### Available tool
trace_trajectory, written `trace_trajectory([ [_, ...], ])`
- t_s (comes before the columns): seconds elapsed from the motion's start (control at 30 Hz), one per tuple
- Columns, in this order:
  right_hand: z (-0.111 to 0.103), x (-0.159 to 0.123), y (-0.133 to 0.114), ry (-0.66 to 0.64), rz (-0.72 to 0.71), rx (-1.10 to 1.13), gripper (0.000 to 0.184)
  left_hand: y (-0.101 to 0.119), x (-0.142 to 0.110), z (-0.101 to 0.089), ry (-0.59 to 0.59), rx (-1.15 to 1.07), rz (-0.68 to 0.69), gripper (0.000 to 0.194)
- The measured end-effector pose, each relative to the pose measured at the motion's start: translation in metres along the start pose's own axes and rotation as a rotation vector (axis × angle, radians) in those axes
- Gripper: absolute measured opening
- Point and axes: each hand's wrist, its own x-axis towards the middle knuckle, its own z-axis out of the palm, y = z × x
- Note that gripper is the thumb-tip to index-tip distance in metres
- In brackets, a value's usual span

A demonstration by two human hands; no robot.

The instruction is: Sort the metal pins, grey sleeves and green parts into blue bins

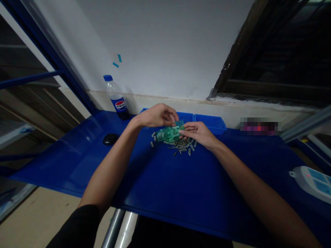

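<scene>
1. A black mouse lies on the blue table; behind it a Pepsi bottle stands against the wall.
2. The left hand curls over the green circuit board, its fingertips pressed together, pinching at the board's top right edge.
3. The board lies between both hands, above a heap of small metal parts.
4. The right hand touches the board's right end, fingers loosely extended, close together.
5. A white power strip lies far right.

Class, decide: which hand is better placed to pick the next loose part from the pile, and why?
Probably the right hand: it lies open beside the loose parts, while the left hand is pinched on the green board.
</scene>
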Motion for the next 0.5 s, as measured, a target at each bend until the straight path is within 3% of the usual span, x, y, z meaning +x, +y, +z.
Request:
trace_trajectory([
  [0.07, 0.0, 0.001, 0.0, 0.063, 0.021, 0.012, 0.032, -0.003, 0.0, -0.004, 0.103, 0.071, 0.01, 0.024],
  [0.2, -0.004, 0.002, 0.002, 0.131, 0.063, 0.004, 0.026, -0.019, -0.002, -0.016, 0.443, 0.325, -0.055, 0.018],
  [0.3, -0.006, 0.002, 0.001, 0.124, 0.077, 0.004, 0.022, -0.038, -0.005, -0.023, 0.561, 0.499, -0.179, 0.023],
  [0.37, -0.006, 0.002, 0.0, 0.113, 0.08, -0.001, 0.023, -0.051, -0.006, -0.024, 0.51, 0.618, -0.282, 0.027],
  [0.5, -0.004, 0.002, 0.0, 0.1, 0.083, -0.008, 0.028, -0.072, -0.006, -0.021, 0.247, 0.699, -0.446, 0.038],
])
